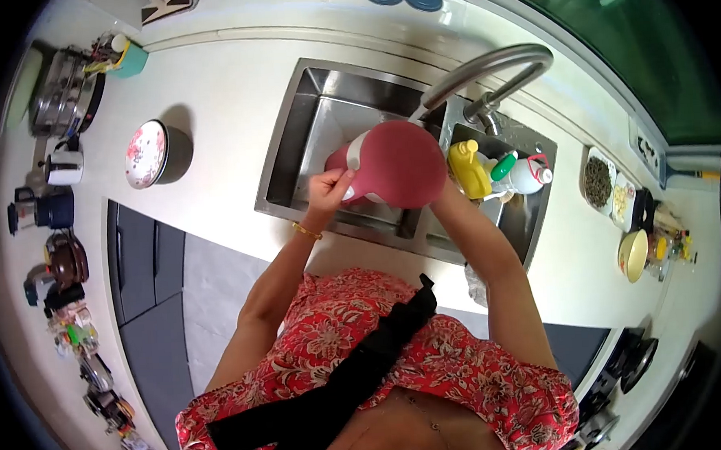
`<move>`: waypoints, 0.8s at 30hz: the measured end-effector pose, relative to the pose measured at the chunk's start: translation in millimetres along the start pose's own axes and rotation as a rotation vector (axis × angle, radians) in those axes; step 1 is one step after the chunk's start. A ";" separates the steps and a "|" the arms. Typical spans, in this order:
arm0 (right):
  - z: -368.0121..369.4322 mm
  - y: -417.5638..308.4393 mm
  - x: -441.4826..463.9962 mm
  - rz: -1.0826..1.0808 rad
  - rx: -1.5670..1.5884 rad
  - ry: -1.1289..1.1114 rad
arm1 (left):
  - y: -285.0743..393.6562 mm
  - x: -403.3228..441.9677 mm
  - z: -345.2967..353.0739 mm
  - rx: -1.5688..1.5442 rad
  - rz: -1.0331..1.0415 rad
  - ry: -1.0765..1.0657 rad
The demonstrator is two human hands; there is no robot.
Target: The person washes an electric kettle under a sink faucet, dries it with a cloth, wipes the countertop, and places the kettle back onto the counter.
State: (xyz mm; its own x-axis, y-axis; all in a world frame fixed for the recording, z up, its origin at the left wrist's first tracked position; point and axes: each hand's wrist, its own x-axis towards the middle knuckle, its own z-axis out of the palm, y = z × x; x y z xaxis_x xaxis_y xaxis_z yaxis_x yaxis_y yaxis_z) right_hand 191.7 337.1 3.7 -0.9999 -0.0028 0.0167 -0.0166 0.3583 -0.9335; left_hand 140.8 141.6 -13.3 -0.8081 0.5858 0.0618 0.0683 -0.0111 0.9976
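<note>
A round, dark pink vessel [402,164] is tilted over the left basin of the steel sink [280,176], its broad smooth face turned up. My left hand [329,192] is closed on its left edge, by a pale grip or band. At the vessel's right side my right forearm reaches up, and that hand is hidden behind the vessel. Over the sink curves the steel faucet [483,68], its spout end just above the vessel. A yellow bottle [469,170] stands close to the vessel's right edge.
White and green bottles [527,175] stand at the right basin. A lidded floral pot [146,153] sits on the left counter. Farther right are a tray of dark bits [598,181] and a yellow bowl [633,256]. Appliances line the far left wall.
</note>
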 end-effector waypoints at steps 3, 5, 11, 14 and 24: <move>1.7 -18.1 -7.4 0.073 0.194 0.005 | -2.4 2.1 0.1 0.017 0.017 0.083; 2.4 -27.3 -12.2 0.116 0.286 -0.003 | 2.6 3.0 -4.3 0.068 0.001 0.116; -4.5 -49.5 -27.3 0.241 0.404 -0.051 | -5.4 -5.4 -4.1 0.147 0.019 0.117; -21.0 -63.7 -45.7 0.386 0.452 -0.068 | -0.7 -8.1 -1.4 0.142 0.021 0.077; -29.4 -74.7 -51.7 0.568 0.473 -0.070 | 20.3 -2.1 2.7 0.206 0.270 0.037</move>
State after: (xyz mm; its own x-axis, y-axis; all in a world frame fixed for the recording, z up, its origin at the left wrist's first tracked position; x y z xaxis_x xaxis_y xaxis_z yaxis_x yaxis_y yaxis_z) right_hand 244.8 337.9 83.1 -0.8526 -0.0026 -0.5226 0.5192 -0.1182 -0.8465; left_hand 145.6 142.3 6.7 -0.7655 0.5538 0.3276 0.3963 0.0046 0.9181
